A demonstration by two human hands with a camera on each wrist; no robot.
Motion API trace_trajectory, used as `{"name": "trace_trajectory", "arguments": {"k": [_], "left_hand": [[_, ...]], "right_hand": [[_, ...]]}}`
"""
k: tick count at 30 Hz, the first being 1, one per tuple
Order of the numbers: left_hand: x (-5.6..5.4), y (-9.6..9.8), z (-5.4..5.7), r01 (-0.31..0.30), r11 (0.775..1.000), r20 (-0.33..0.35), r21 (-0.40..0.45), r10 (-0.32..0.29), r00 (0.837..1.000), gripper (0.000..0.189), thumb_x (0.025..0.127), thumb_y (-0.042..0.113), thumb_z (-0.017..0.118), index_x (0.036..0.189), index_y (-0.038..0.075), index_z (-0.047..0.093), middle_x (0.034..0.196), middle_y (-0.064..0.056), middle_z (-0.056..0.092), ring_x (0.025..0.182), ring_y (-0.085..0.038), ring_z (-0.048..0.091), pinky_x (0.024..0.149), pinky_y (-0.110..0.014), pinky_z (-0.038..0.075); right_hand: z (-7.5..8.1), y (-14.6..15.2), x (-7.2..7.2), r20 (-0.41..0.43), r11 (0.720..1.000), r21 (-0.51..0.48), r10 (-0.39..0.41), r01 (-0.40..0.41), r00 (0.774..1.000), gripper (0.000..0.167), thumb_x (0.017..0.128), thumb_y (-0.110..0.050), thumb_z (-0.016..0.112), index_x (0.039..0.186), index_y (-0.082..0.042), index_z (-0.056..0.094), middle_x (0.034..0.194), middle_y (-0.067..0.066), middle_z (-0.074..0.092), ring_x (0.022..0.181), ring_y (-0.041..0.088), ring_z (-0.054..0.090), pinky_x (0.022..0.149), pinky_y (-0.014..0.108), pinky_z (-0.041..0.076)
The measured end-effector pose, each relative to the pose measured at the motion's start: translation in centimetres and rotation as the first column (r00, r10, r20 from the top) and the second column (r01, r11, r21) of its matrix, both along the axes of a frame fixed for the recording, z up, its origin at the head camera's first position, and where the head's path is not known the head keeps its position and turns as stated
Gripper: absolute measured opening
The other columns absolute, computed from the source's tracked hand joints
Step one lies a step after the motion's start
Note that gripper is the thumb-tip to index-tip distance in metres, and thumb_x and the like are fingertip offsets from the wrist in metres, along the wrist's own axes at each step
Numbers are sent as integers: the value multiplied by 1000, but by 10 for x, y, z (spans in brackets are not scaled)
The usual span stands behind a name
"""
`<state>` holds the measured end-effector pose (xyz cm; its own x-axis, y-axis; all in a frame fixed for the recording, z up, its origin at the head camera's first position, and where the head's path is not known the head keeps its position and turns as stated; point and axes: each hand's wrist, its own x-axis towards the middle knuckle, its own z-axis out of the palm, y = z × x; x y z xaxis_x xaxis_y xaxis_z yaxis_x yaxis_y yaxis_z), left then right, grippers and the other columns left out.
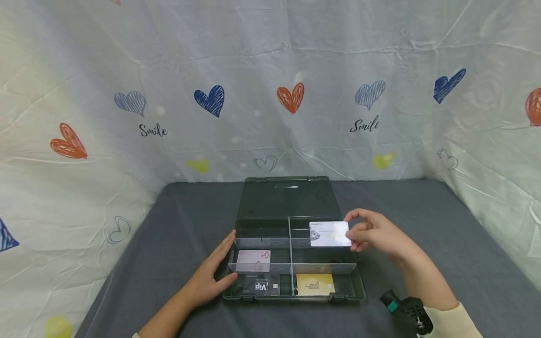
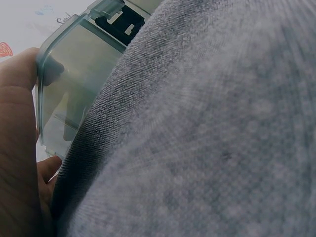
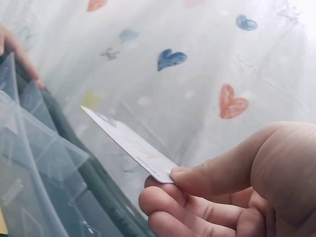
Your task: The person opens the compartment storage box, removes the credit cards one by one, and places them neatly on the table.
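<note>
Left hand [image 1: 207,279] and right hand [image 1: 371,232] both bare. Right sleeve [image 1: 453,323] pale cream, its edge stopping on the forearm [image 1: 427,277]. By that edge, a black wrist strap [image 1: 414,308] dotted with small holes; one green patch [image 1: 392,306] near its end, plus a whitish mark [image 1: 419,324] too small to read from here. Left sleeve [image 1: 136,335]: only a cream sliver in sight.

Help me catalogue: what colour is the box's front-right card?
The card is golden yellow, clearest in the head view.

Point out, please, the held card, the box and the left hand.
Held card [image 1: 329,234], head view: middle of its face.
Box [image 1: 289,201], head view: its open lid.
Left hand [image 1: 205,280], head view: its back.
</note>
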<state>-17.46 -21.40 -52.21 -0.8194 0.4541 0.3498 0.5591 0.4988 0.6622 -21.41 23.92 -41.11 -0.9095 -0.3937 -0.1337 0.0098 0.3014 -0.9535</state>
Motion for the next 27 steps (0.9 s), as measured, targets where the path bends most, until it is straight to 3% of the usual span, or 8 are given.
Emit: {"name": "trace_trajectory", "arguments": {"k": [11, 20, 27], "left_hand": [[1, 0, 0, 0, 1000, -1, 3, 0, 1000, 86, 92, 18, 75, 162, 3, 27, 169, -12, 22, 155, -22, 20, 117, -15, 13], [1, 0, 0, -2, 1000, 1, 4, 2, 1000, 86, 92, 18, 75, 162, 3, 27, 169, -12, 23, 155, -21, 21, 117, -15, 13], [0, 0, -1, -4, 1000, 0, -1, 4, 1000, 86, 93, 20, 74, 162, 4, 27, 169, -10, 23, 155, -21, 20, 117, -15, 13]], "right_hand": [[4, 30, -3, -8, 999, 5, 51, -51, 999, 36, 98, -7, 65, 123, 8, 44, 80, 14, 68, 69, 31, 68, 67, 42, 60], [-5, 61, -11, 42, 996, 51, 64, -66, 997, 34, 98, -9, 65, 120, 5, 43, 82, 12, 69, 72, 35, 68, 69, 43, 59], [-15, 88, -15, 60, 997, 61, 53, -56, 997, 35, 100, -10, 62, 122, 5, 39, 80, 9, 67, 73, 29, 68, 70, 41, 59]]}}
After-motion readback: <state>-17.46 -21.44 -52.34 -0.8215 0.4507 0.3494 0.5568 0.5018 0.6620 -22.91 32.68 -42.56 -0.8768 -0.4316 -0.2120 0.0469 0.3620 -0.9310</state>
